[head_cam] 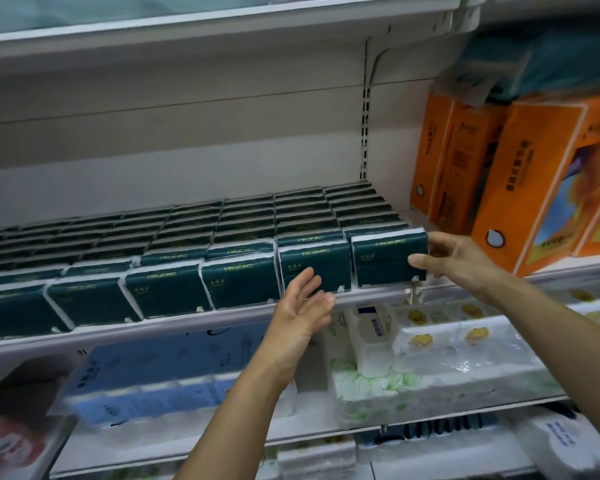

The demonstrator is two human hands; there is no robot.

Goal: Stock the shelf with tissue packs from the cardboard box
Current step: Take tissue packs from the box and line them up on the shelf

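The single head view looks forward and slightly down, close to the shelf [201,318] front, hands in reach.

Store shelving fills frame. Pale grey back panel [187,133] spans upper left and centre, slotted upright [363,133] right of centre. Upper shelf edge [222,26] across the top. Orange boxes [520,188] upright at right. Lower tiers: blue-wrapped packs [153,368] lower left, clear-wrapped white rolls [465,351] lower right. Even, flat light; edges of frame blurred.
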